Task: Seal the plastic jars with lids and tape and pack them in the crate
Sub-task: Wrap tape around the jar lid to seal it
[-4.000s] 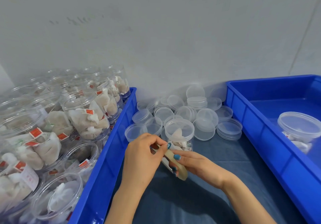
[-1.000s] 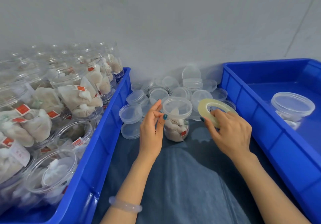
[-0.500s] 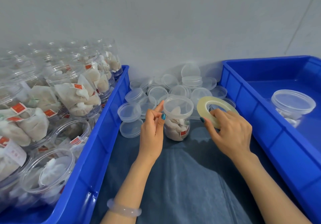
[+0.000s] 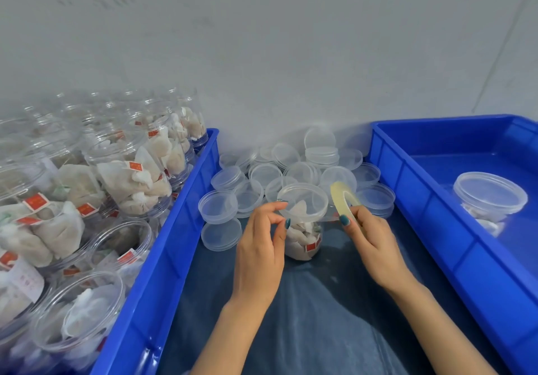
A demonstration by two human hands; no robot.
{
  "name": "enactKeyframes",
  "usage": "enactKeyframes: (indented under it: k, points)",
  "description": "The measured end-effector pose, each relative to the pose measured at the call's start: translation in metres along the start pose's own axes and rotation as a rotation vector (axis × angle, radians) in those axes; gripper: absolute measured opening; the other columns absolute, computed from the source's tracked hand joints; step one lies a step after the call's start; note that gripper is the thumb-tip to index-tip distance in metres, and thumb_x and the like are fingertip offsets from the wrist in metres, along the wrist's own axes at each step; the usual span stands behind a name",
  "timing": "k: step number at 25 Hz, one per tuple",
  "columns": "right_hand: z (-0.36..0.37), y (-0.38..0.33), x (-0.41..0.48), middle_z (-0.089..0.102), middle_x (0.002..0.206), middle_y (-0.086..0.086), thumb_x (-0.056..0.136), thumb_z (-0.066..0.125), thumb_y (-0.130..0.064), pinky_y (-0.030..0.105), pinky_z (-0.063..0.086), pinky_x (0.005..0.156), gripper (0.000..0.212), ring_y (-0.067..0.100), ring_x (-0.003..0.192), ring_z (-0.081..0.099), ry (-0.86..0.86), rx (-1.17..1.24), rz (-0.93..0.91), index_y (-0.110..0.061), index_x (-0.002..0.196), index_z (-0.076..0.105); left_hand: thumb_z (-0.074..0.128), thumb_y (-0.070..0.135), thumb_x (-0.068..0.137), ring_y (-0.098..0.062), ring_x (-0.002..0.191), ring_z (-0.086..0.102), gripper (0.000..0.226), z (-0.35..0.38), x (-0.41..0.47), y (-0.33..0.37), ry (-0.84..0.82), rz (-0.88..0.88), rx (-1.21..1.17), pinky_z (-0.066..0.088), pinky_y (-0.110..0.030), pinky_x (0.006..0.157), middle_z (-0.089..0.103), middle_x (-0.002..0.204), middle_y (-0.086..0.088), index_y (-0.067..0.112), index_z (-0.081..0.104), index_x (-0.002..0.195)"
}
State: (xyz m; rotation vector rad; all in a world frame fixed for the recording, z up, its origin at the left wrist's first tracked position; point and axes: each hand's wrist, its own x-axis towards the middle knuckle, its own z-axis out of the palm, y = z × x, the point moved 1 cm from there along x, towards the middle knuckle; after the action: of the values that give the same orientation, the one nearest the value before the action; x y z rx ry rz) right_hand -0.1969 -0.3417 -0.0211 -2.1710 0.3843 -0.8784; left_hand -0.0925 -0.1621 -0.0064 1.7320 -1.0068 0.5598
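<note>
Lidded jar [image 4: 302, 223] of sachets [image 4: 297, 248], right crate [image 4: 422, 200] holding second jar [image 4: 490, 197], seemingly sachets

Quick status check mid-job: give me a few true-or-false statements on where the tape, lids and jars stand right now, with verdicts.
1. The right hand holds the tape roll. True.
2. The jar between the hands has no lid. False: a clear lid sits on it.
3. One lidded jar shows in the right crate. True.
4. The loose lids are piled inside the left crate. False: they lie on the surface between the two crates, by the wall.
</note>
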Motion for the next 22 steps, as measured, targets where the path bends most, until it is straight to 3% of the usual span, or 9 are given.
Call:
enactKeyframes:
  k: [2, 4, 6, 9, 11, 13, 15, 18, 22]
  points:
    - [0.001, 0.0, -0.002, 0.052, 0.067, -0.003, 0.095, 0.041, -0.056, 0.04, 0.039, 0.058, 0.045, 0.012, 0.062, 0.045, -0.036, 0.092, 0.026, -0.018, 0.089, 0.062, 0.056, 0.003, 0.094, -0.001, 0.113, 0.057, 0.004, 0.001, -0.003, 0.002, -0.003, -0.024, -0.001, 0.045, -0.008, 0.088, 0.064, 0.124, 0.005, 0.004, 0.053, 0.092]
    - [0.002, -0.002, -0.003, 0.054, 0.069, -0.012, 0.096, 0.042, -0.051, 0.027, 0.039, 0.06, 0.034, 0.004, 0.064, 0.045, -0.064, 0.201, 0.038, -0.028, 0.096, 0.066, 0.055, 0.002, 0.095, 0.009, 0.119, 0.05, 0.005, 0.002, -0.005, 0.005, -0.026, -0.076, -0.012, 0.047, -0.009, 0.088, 0.06, 0.13, 0.01, 0.006, 0.051, 0.095]
    - [0.004, -0.001, -0.004, 0.058, 0.075, -0.012, 0.095, 0.041, -0.052, 0.023, 0.04, 0.063, 0.033, 0.002, 0.067, 0.047, -0.088, 0.262, 0.038, -0.034, 0.103, 0.068, 0.054, 0.002, 0.095, 0.017, 0.122, 0.042, 0.01, 0.004, -0.007, 0.007, -0.054, -0.109, -0.019, 0.047, -0.011, 0.09, 0.055, 0.134, 0.013, 0.011, 0.05, 0.098]
    - [0.002, 0.004, -0.002, 0.057, 0.077, -0.002, 0.096, 0.042, -0.046, 0.026, 0.04, 0.065, 0.035, 0.005, 0.068, 0.046, -0.125, 0.318, 0.039, -0.028, 0.104, 0.07, 0.05, 0.003, 0.098, 0.013, 0.131, 0.038, 0.028, 0.002, -0.006, 0.011, -0.115, -0.152, -0.092, 0.04, -0.005, 0.095, 0.052, 0.141, 0.014, 0.029, 0.042, 0.095]
    - [0.0, 0.003, -0.001, 0.06, 0.083, -0.001, 0.097, 0.04, -0.045, 0.023, 0.041, 0.066, 0.034, 0.007, 0.071, 0.047, -0.164, 0.345, 0.026, -0.036, 0.111, 0.07, 0.046, 0.004, 0.1, 0.009, 0.132, 0.041, 0.04, -0.003, -0.004, 0.012, -0.158, -0.195, -0.168, 0.038, -0.003, 0.093, 0.052, 0.141, 0.018, 0.042, 0.037, 0.092]
    - [-0.002, 0.001, 0.0, 0.06, 0.086, 0.001, 0.095, 0.037, -0.049, 0.025, 0.044, 0.068, 0.036, 0.01, 0.073, 0.048, -0.179, 0.321, 0.015, -0.044, 0.113, 0.068, 0.044, 0.011, 0.102, 0.007, 0.134, 0.039, 0.035, -0.008, -0.002, 0.011, -0.212, -0.222, -0.243, 0.035, -0.003, 0.096, 0.05, 0.142, 0.021, 0.045, 0.039, 0.094]
    - [-0.004, 0.0, 0.0, 0.058, 0.085, 0.006, 0.096, 0.036, -0.047, 0.033, 0.044, 0.071, 0.036, 0.016, 0.074, 0.048, -0.169, 0.285, 0.011, -0.048, 0.112, 0.068, 0.044, 0.015, 0.102, 0.007, 0.134, 0.039, 0.022, -0.008, -0.002, 0.009, -0.224, -0.221, -0.282, 0.036, -0.008, 0.1, 0.049, 0.141, 0.023, 0.036, 0.045, 0.097]
    - [-0.004, 0.0, -0.004, 0.057, 0.084, -0.004, 0.1, 0.035, -0.036, 0.039, 0.042, 0.083, 0.037, 0.012, 0.078, 0.049, -0.163, 0.17, -0.024, -0.036, 0.119, 0.067, 0.048, 0.015, 0.099, 0.003, 0.135, 0.04, 0.007, -0.005, -0.006, -0.002, -0.15, -0.26, -0.318, 0.039, -0.016, 0.104, 0.047, 0.143, 0.017, 0.012, 0.051, 0.094]
    - [-0.005, 0.0, -0.007, 0.054, 0.082, -0.019, 0.1, 0.033, -0.042, 0.047, 0.033, 0.102, 0.043, -0.004, 0.089, 0.053, -0.169, 0.047, -0.036, -0.018, 0.112, 0.067, 0.045, 0.034, 0.095, -0.001, 0.135, 0.043, 0.013, -0.002, -0.012, -0.006, -0.144, -0.317, -0.385, 0.04, -0.013, 0.1, 0.045, 0.148, 0.014, 0.022, 0.051, 0.097]
